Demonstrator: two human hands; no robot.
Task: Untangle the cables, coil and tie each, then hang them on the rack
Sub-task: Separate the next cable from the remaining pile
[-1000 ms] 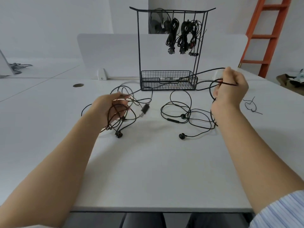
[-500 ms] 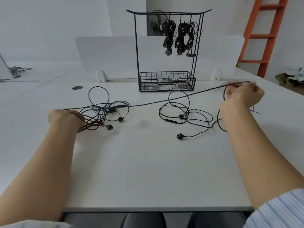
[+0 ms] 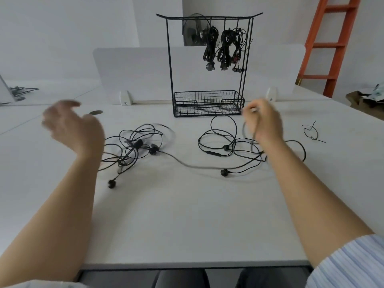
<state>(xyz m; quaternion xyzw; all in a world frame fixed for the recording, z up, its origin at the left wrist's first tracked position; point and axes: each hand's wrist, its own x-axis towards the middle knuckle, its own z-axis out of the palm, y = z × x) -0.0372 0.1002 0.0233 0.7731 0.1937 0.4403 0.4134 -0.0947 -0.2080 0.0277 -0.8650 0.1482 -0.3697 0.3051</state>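
Note:
A tangle of black cables (image 3: 135, 145) lies left of centre on the white table (image 3: 187, 215). A second heap, black earphones (image 3: 224, 147), lies to the right. A long cable (image 3: 187, 164) sags across the table between the two heaps. My right hand (image 3: 264, 123) grips one end of that cable above the right heap. Raised above the table left of the tangle, my left hand (image 3: 70, 125) is blurred, its fingers loose and holding nothing. The black wire rack (image 3: 208, 65) stands at the back with three coiled cables (image 3: 223, 48) hanging from it.
A black twist tie (image 3: 311, 132) lies on the table at the right. A white divider panel (image 3: 135, 73) runs behind the rack. An orange ladder (image 3: 332, 44) leans at the back right. A round grommet (image 3: 96, 112) sits in the table near my left hand.
My left hand has let go of the tangle and lifted up. The long cable, taut before, now sags on the table. My right hand moved left toward the rack.

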